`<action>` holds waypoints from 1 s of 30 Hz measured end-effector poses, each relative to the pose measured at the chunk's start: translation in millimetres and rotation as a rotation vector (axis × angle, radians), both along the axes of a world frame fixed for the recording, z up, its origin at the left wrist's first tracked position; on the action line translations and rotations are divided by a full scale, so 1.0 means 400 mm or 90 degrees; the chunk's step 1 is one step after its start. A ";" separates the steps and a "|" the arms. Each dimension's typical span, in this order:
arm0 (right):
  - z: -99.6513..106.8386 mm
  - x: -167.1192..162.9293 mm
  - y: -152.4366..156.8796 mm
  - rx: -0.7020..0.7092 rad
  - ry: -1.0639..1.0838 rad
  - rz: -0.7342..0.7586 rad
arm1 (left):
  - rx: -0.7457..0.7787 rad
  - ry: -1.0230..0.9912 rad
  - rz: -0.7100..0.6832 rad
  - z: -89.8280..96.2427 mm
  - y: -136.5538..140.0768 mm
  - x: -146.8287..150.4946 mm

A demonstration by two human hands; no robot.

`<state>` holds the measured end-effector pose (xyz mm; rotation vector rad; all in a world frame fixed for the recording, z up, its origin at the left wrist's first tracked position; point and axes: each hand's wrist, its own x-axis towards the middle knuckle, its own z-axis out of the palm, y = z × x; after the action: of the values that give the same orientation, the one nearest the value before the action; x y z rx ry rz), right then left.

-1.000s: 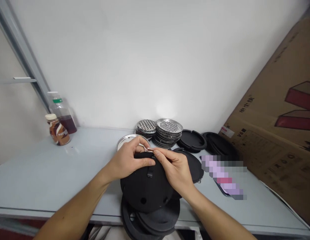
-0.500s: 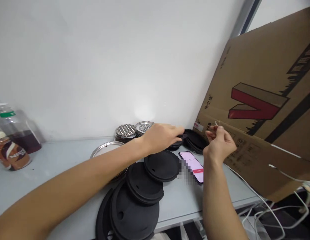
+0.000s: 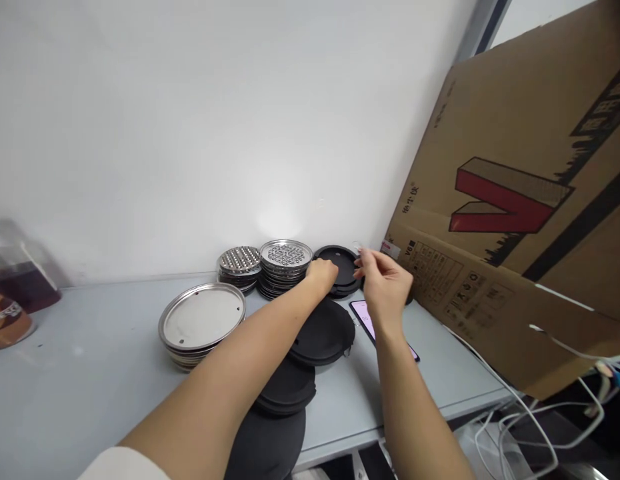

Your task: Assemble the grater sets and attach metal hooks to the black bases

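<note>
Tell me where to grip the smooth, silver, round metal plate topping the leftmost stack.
Probably take the silver round metal plate by the left edge of its raised rim, coming from the left: it lies face up, the rim offers a pinch, and the left forearm partly hides its stack at right.

plate stack (image 3: 203, 315) stands on table (image 3: 115, 347), left of discs (image 3: 325, 333).

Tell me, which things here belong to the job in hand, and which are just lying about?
Likely part of the job:
black discs
black lids beside the left hand
silver plates
grater discs
small blurred thing at the right hand

Probably just lying about:
phone
bottle
brown jar
cardboard box
</note>
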<state>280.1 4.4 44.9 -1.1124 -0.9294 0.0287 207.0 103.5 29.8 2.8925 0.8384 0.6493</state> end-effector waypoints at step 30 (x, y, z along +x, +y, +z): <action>-0.012 -0.278 -0.067 0.004 -0.473 0.426 | -0.490 -0.630 0.024 0.001 -0.274 -0.581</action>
<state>168.9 -22.4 40.0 -0.7543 -1.9394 0.1662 -25.5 -6.0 30.2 1.5733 0.7271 1.2361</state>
